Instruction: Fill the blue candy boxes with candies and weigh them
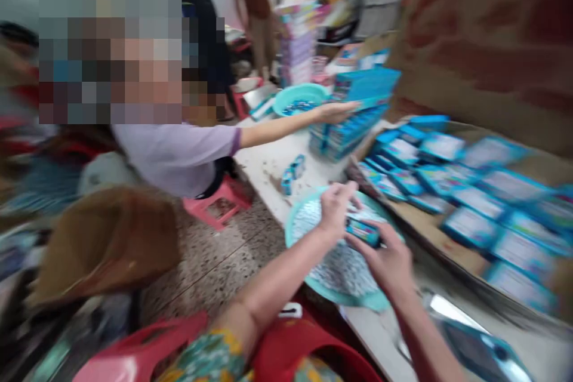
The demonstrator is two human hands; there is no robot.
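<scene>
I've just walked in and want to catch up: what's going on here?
Someone is handling a small blue box over a turquoise basin of small pale pieces. The right hand grips the box; the left hand is close by its other end, though blur hides whether it touches. To the right, blue packs lie in a cardboard tray. Across the table, a co-worker's hand is at a blue carton.

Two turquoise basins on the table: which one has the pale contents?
The nearer basin, filled with whitish pieces. The farther basin, beside the co-worker's outstretched arm, holds darker blue pieces instead.
</scene>
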